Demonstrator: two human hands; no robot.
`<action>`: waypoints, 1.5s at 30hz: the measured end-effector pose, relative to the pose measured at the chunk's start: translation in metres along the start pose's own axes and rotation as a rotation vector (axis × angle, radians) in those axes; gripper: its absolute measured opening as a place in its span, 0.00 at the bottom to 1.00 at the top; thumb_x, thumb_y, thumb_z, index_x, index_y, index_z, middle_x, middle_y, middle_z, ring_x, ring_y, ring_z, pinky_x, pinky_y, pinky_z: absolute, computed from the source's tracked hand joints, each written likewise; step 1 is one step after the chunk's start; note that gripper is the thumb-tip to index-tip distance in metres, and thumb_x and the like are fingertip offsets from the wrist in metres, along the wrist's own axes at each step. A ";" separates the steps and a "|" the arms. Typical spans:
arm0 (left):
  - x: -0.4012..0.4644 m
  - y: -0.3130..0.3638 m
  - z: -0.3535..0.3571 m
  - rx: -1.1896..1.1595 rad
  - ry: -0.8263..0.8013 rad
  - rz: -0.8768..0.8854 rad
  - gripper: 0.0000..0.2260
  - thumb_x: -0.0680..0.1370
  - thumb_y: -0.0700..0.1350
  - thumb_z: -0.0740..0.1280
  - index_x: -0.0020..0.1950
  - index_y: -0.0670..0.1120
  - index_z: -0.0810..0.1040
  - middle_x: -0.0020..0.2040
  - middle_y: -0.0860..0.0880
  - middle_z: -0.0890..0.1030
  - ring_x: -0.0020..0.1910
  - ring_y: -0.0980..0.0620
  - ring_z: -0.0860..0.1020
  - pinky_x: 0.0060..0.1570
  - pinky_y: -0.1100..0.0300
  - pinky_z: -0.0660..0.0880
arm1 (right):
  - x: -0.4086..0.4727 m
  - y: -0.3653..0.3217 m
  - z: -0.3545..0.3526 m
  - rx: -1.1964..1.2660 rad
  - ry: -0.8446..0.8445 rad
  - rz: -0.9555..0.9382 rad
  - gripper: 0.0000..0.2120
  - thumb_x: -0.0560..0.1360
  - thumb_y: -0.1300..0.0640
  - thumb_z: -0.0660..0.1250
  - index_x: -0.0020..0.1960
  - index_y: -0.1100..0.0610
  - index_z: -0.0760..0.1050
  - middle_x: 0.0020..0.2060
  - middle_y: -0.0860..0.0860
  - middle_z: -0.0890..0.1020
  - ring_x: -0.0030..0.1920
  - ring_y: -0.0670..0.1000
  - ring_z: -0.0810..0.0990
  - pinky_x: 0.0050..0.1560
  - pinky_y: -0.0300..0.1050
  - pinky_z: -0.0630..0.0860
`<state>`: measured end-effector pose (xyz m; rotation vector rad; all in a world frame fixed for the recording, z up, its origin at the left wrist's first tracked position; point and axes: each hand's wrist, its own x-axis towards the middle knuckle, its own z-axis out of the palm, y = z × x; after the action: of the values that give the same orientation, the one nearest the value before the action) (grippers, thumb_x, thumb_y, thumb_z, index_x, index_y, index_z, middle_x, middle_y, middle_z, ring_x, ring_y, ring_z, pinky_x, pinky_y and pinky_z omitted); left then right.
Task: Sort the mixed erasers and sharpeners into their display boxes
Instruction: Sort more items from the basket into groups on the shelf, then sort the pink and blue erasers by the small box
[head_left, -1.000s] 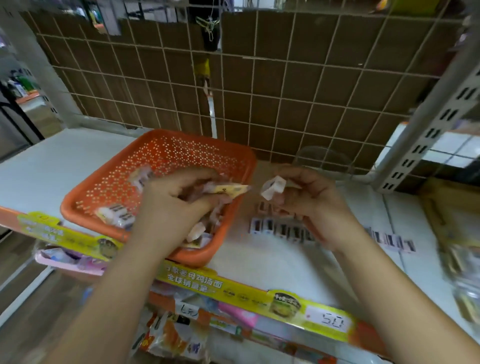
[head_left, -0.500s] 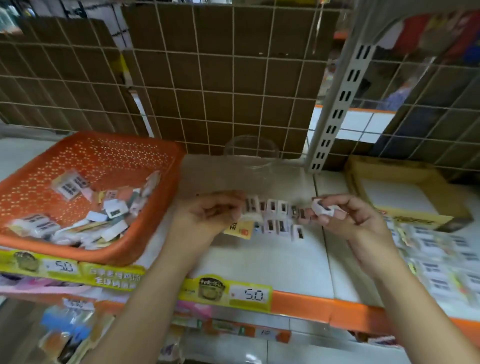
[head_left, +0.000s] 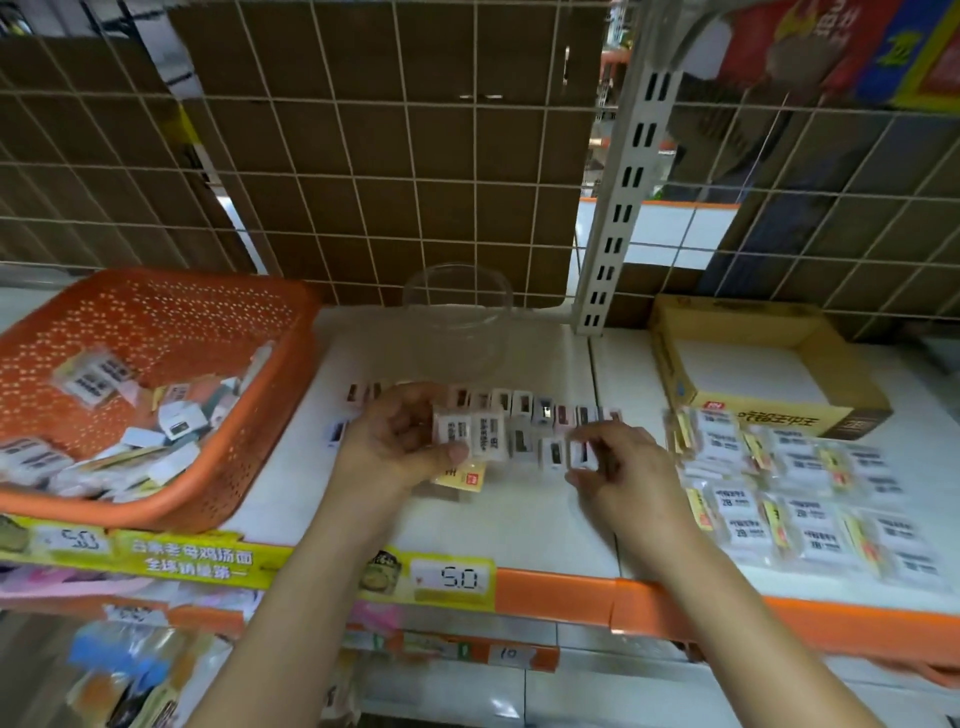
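A white shop shelf (head_left: 519, 525) with an orange front lip fills the middle of the frame, backed by a wire grid (head_left: 363, 171) with brown cardboard behind it. One slotted metal upright (head_left: 623, 192) stands right of centre. At centre left sits one orange perforated basket (head_left: 156, 322), holding a loose pile of wrapped erasers and sharpeners, too jumbled to count. At upper right lies one open yellow cardboard display box (head_left: 769, 358); in front of it, packs of white erasers (head_left: 795, 499) lie in rows, blurred beyond counting. One clear plastic tub (head_left: 457, 322) stands at the back centre. Two rows of small sharpeners (head_left: 524, 410) run along the shelf centre. The left hand (head_left: 395, 441) has its fingers curled round a small packet of two erasers (head_left: 472, 434). The right hand (head_left: 618, 467) hovers over the lower row, fingers bent; whether it holds anything cannot be told.
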<state>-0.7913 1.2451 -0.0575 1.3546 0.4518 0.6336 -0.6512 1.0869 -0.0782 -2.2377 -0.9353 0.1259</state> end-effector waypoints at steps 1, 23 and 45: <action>0.000 0.000 0.000 -0.006 0.006 -0.002 0.20 0.60 0.31 0.70 0.49 0.46 0.77 0.38 0.53 0.82 0.39 0.56 0.80 0.34 0.64 0.77 | 0.000 -0.002 -0.001 -0.004 0.006 -0.005 0.16 0.69 0.64 0.71 0.56 0.57 0.77 0.43 0.42 0.74 0.53 0.51 0.73 0.46 0.32 0.60; -0.027 -0.005 0.077 0.020 0.142 -0.012 0.25 0.66 0.26 0.69 0.57 0.48 0.73 0.41 0.48 0.76 0.37 0.62 0.78 0.38 0.69 0.75 | -0.015 0.004 -0.045 0.667 -0.289 0.034 0.14 0.73 0.61 0.68 0.53 0.44 0.76 0.45 0.46 0.80 0.44 0.44 0.77 0.47 0.34 0.73; -0.045 -0.048 0.251 1.111 -0.110 0.452 0.18 0.73 0.52 0.57 0.52 0.43 0.80 0.49 0.45 0.79 0.50 0.45 0.75 0.48 0.63 0.65 | -0.071 0.164 -0.194 0.689 0.034 0.284 0.14 0.71 0.69 0.68 0.53 0.56 0.76 0.40 0.49 0.77 0.37 0.40 0.78 0.34 0.29 0.74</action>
<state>-0.6576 1.0228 -0.0641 2.5839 0.4174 0.6875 -0.5410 0.8489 -0.0489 -1.6991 -0.4472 0.4623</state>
